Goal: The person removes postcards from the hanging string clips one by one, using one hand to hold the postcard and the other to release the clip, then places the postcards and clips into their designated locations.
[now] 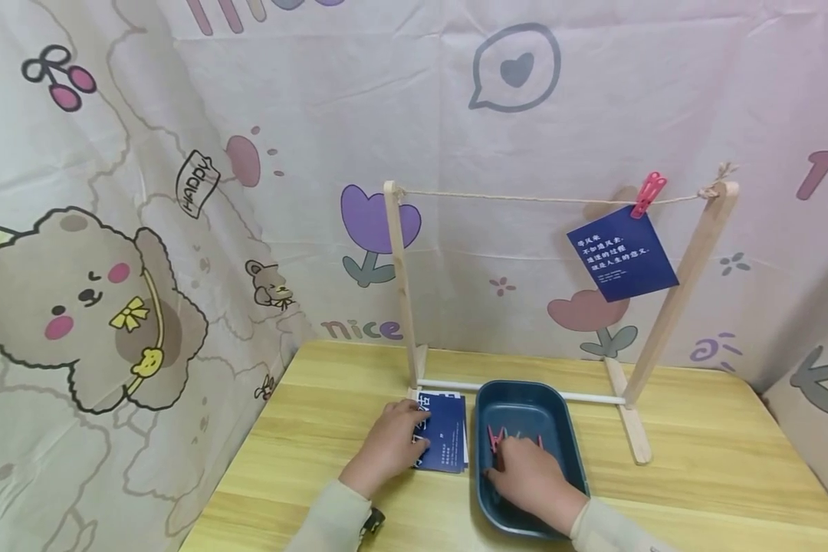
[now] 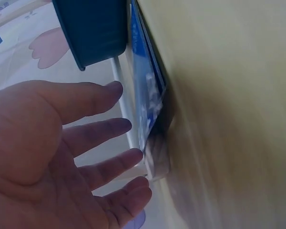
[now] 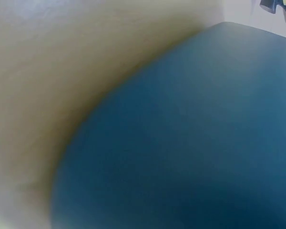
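Note:
My left hand (image 1: 388,443) is at the left edge of a stack of blue cards (image 1: 448,437) on the table. In the left wrist view its fingers (image 2: 105,133) are spread and extended beside the stack, gripping nothing. The right hand (image 1: 534,479) reaches down into a dark blue tray (image 1: 524,399), among small clothespins. A pink clothespin (image 1: 494,438) shows by its fingers; whether they pinch one is hidden. The tray's outer wall (image 3: 181,143) fills most of the right wrist view.
Behind the tray stands a wooden frame (image 1: 683,299) with a rope (image 1: 510,198) strung across its top. A blue card (image 1: 621,257) hangs tilted near the rope's right end from a pink clothespin (image 1: 648,195). A white rod (image 1: 448,385) joins the frame's feet. Printed cloth (image 1: 414,100) covers the wall behind.

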`<state>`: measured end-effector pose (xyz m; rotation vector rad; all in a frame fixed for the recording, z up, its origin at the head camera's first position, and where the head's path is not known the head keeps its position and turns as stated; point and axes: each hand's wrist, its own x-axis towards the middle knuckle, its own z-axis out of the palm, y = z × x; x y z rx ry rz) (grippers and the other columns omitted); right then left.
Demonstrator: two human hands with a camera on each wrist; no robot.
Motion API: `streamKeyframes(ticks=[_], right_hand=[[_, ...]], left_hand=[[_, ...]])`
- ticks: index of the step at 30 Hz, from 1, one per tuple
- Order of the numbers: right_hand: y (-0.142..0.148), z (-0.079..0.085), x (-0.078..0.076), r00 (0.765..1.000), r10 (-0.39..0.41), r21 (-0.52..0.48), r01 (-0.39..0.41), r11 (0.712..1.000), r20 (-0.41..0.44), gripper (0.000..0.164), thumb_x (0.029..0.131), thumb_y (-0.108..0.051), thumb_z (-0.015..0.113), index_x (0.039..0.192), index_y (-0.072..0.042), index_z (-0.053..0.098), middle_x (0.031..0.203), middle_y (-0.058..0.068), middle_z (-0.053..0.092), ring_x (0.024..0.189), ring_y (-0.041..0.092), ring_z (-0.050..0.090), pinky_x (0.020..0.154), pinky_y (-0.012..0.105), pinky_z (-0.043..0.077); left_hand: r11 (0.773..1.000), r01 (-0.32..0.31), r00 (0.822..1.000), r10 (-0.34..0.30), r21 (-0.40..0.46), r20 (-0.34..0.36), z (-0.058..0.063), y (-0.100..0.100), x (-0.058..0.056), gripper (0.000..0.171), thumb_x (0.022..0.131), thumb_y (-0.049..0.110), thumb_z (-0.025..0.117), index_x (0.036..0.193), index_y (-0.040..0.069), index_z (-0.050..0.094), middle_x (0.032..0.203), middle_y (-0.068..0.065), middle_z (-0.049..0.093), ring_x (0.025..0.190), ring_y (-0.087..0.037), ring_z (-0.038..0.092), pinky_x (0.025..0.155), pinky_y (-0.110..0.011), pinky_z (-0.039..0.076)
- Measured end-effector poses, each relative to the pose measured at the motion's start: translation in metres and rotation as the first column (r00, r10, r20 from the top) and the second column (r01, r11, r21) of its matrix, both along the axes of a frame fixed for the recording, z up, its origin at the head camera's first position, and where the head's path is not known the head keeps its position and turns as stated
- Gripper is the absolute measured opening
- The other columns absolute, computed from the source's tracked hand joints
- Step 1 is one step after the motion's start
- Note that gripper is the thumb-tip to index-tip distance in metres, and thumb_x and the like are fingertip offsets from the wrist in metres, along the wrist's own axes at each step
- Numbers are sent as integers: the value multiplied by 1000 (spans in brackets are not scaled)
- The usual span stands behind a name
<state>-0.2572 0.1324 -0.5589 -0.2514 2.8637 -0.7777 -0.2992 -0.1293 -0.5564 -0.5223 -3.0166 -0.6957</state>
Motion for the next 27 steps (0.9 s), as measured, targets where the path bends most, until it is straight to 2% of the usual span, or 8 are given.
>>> streamKeyframes(ticks=[8, 20, 27], right_hand=[[1, -2, 0, 1000, 18, -27, -17, 999, 17, 36, 95, -28, 81, 70, -18, 57, 57, -3, 55, 50, 14, 57, 48, 31, 44], [3, 2, 1, 999, 12, -34, -10, 999, 51, 32, 96, -29, 81, 74, -17, 61, 60, -1, 59, 52, 14, 59, 49, 30, 47], [5, 1, 1, 999, 24, -39, -22, 999, 39, 32, 96, -29, 81, 74, -18, 60, 61, -2, 59, 53, 14, 59, 49, 30, 47]], left_hand=[[1000, 12, 1000, -12, -29, -6, -6, 5, -4, 51, 96, 26, 83, 141, 6, 71, 156, -20, 59, 142, -43, 54, 118, -59, 50], [996, 39, 999, -39, -84, 2, -11, 26, -5, 53, 98, 33, 81, 144, 8, 70, 159, -18, 57, 141, -40, 52, 118, -57, 47], [998, -12, 1000, 13, -66, 20, -15, 27, -5, 54, 98, 33, 81, 144, 6, 69, 161, -21, 52, 146, -43, 43, 122, -59, 42]])
